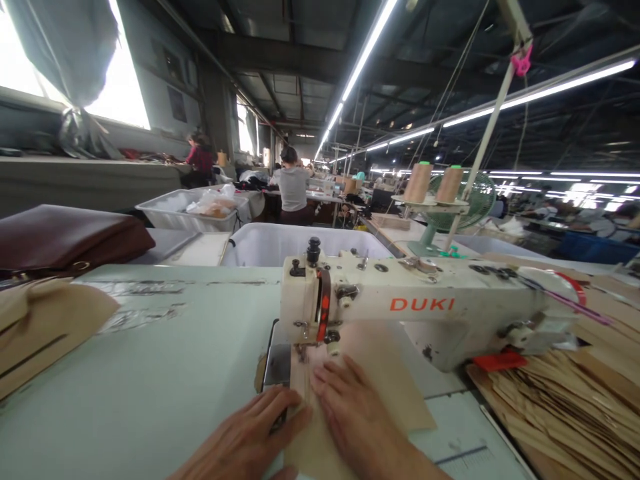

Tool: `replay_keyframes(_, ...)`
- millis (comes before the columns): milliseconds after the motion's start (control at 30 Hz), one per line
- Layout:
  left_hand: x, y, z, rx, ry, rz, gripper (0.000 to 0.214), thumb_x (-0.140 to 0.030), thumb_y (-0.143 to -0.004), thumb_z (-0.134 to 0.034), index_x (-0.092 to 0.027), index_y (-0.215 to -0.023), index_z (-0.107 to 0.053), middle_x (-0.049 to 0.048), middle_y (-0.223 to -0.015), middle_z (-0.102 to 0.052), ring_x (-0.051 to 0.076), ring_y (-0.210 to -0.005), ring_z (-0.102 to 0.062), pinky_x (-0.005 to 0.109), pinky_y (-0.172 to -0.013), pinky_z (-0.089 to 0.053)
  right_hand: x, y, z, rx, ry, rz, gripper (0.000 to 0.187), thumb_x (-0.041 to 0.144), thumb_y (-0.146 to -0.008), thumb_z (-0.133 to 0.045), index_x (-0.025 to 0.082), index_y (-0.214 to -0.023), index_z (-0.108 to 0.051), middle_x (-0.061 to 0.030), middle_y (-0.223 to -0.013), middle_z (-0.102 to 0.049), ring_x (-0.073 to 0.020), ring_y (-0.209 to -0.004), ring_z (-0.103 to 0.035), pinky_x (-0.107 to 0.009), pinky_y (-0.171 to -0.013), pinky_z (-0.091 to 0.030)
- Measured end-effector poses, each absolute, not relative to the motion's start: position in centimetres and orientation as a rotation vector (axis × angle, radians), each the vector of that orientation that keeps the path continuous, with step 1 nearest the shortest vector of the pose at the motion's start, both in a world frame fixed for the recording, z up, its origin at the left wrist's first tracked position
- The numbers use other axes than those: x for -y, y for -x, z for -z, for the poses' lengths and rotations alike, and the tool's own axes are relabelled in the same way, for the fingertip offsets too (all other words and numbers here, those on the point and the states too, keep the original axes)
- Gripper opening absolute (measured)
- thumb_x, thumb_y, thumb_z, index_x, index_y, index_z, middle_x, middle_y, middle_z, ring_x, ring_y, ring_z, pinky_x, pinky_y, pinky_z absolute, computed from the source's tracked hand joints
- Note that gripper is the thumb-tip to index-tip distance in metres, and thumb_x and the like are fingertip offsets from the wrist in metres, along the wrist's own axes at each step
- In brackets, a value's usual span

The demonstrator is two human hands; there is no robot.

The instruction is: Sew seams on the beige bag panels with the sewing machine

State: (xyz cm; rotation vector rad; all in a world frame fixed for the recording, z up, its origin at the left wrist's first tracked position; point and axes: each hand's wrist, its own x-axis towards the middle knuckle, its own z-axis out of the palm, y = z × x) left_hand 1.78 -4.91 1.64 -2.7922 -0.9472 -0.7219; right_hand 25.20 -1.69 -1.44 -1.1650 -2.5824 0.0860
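A beige fabric piece (410,393) lies under the needle area of a cream sewing machine (370,300) marked DUKI. My right hand (355,410) rests flat on it just in front of the presser foot, fingers stretched toward the needle. At the fabric's left edge is my left hand (253,423), its thumb and index fingertip drawn close together on the edge; the other fingers are partly hidden. The needle tip cannot be made out. Beside the foot, a dark metal plate (277,367) is set in the pale green table (165,373).
A stack of beige pieces (565,407) lies at the right, and another beige piece (45,327) at the left. Behind are a brown leather-like item (70,233), a white bin (300,233), thread cones (419,182) and a green fan (477,200). A person (293,187) works farther back.
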Motion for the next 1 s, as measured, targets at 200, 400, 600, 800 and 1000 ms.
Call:
replay_keyframes(200, 3.6, -1.1, -1.2, 0.981, 2.809, 0.605, 0.067, -0.032, -0.085, -0.068, -0.032, -0.146, -0.041, 0.0040, -0.134, -0.059, 0.025, -0.119, -0.060, 0.033, -0.100, -0.053, 0.1, -25.3, 1.2, 2.576, 1.172, 0.045, 0.042, 0.020, -0.099, -0.047, 0.020, -0.140, -0.053, -0.0075, -0.143, -0.054, -0.0273, -0.133, -0.048, -0.052, -0.115, -0.034)
replay_keyframes(400, 1.9, -0.3, 0.2, 1.011, 2.802, 0.495, 0.070, -0.038, -0.088, -0.066, -0.029, -0.151, -0.037, 0.0088, -0.143, -0.054, 0.031, -0.124, -0.058, 0.042, -0.096, -0.057, -0.4, -24.8, 2.0, 2.439, 1.110, -0.060, 0.034, 0.016, -0.097, -0.054, 0.024, -0.129, -0.060, -0.0049, -0.129, -0.064, -0.0203, -0.121, -0.056, -0.045, -0.115, -0.035)
replay_keyframes(600, 1.1, -0.3, 1.1, 1.074, 2.833, 0.493, 0.074, -0.035, -0.091, -0.061, -0.030, -0.156, -0.025, 0.0095, -0.151, -0.045, 0.033, -0.132, -0.050, 0.047, -0.101, -0.052, -1.0, -24.6, 3.0, 2.405, 1.056, -0.123, 0.035, 0.007, -0.094, -0.053, 0.022, -0.123, -0.063, -0.0046, -0.126, -0.066, -0.0189, -0.115, -0.062, -0.048, -0.116, -0.031)
replay_keyframes(800, 0.6, -0.3, 1.8, 1.125, 2.867, 0.516, 0.075, -0.040, -0.093, -0.061, -0.031, -0.156, -0.022, 0.0091, -0.153, -0.041, 0.033, -0.136, -0.045, 0.049, -0.106, -0.047, -1.5, -24.8, 3.0, 2.359, 1.087, -0.147, 0.039, 0.011, -0.094, -0.051, 0.025, -0.128, -0.062, -0.0023, -0.134, -0.062, -0.0172, -0.124, -0.057, -0.041, -0.115, -0.037)
replay_keyframes(1000, 0.3, -0.4, 1.6, 1.108, 2.876, 0.669, 0.076, -0.043, -0.090, -0.065, -0.034, -0.154, -0.028, 0.0076, -0.149, -0.044, 0.031, -0.134, -0.046, 0.045, -0.107, -0.047, -1.4, -24.8, 3.3, 2.303, 1.103, -0.185, 0.040, 0.012, -0.095, -0.048, 0.026, -0.129, -0.063, -0.0041, -0.133, -0.062, -0.0180, -0.124, -0.057, -0.040, -0.113, -0.039)
